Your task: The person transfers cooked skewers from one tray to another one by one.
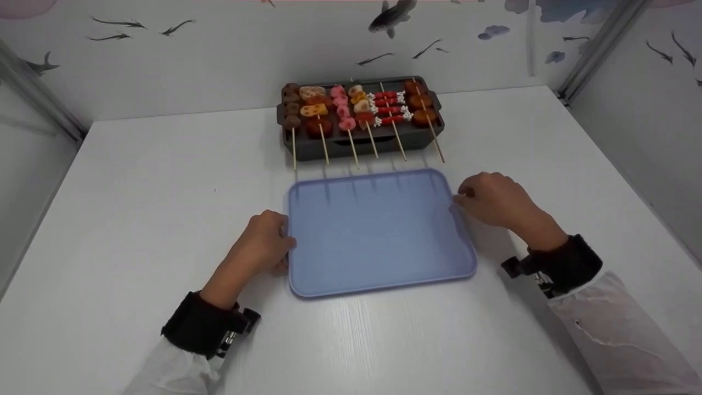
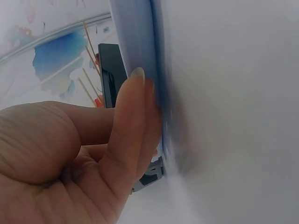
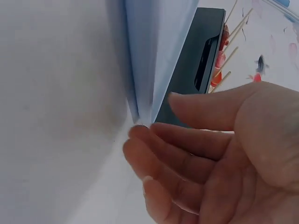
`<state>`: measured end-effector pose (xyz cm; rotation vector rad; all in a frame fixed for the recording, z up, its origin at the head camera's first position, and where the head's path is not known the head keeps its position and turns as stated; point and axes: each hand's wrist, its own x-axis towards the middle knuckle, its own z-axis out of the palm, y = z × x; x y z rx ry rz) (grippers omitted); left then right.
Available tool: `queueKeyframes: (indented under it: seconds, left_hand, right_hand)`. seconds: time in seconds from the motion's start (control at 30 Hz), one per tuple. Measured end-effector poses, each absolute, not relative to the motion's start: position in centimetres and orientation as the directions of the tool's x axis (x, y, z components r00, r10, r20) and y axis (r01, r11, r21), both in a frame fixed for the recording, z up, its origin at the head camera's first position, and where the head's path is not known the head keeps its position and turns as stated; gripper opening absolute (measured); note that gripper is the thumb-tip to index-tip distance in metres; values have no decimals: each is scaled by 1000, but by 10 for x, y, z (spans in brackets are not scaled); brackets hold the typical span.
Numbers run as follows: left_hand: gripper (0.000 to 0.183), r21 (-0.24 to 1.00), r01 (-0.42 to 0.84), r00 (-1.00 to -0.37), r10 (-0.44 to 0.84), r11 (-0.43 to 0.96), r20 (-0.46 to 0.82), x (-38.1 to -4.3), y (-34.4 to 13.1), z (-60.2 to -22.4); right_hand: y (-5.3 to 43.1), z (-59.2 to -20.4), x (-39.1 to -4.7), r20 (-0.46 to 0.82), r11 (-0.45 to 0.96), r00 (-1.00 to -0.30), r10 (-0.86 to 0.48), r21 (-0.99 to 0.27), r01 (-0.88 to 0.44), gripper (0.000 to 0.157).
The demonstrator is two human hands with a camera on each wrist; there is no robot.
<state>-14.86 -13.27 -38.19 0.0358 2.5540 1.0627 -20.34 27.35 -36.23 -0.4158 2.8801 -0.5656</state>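
Observation:
A lavender-blue rectangular tray [image 1: 378, 236] lies on the white table in the head view, a little askew. At its left edge, my left hand [image 1: 263, 238] pinches the rim, thumb over the top and fingers outside and below. The left wrist view has the fingertips [image 2: 136, 88] against the tray's side [image 2: 135, 32]. My right hand [image 1: 496, 200] is at the tray's upper right edge. Its thumb and loosely bent fingers [image 3: 159, 154] stand apart in the right wrist view, the fingertips close to the tray's edge [image 3: 149, 42].
Behind the tray stands a dark toy grill [image 1: 359, 147] with several food skewers, their sticks [image 1: 352, 149] jutting toward the tray. A white wall with painted fish [image 1: 390, 19] closes the table's back; more panels and metal posts [image 1: 598, 49] flank it.

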Motion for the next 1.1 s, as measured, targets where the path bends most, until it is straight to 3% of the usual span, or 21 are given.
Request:
queueKeyframes:
  seconds: [0.13,0.27,0.4,0.67,1.1]
  left_hand:
    - [12,695,-115,-932,165,710,-323,-149,-133,-383]
    - [10,707,-124,-931,164,696,-325,-148,-133,-383]
    - [7,716,-113,-934,172,689,-313,-148,-134,-384]
    - [8,722,-86,-938,188,686,-290,-148,-135,-385]
    - [5,723,-127,-930,172,679,-325,-150,-135,-384]
  right_hand:
    - [272,-352,-221,-88,786,-971,-221,-606,-124,38]
    - [267,-345,-243,-193,573,-971,-139,-816,80,51]
    - [263,-346,-261,-286,360,-948,-139,-907,221,55]
    - [252,-343,-280,-391,-49,-899,-195,-912,408,40]
    - [246,-343,-287,-399,-144,-896,-195,-892,428,28]
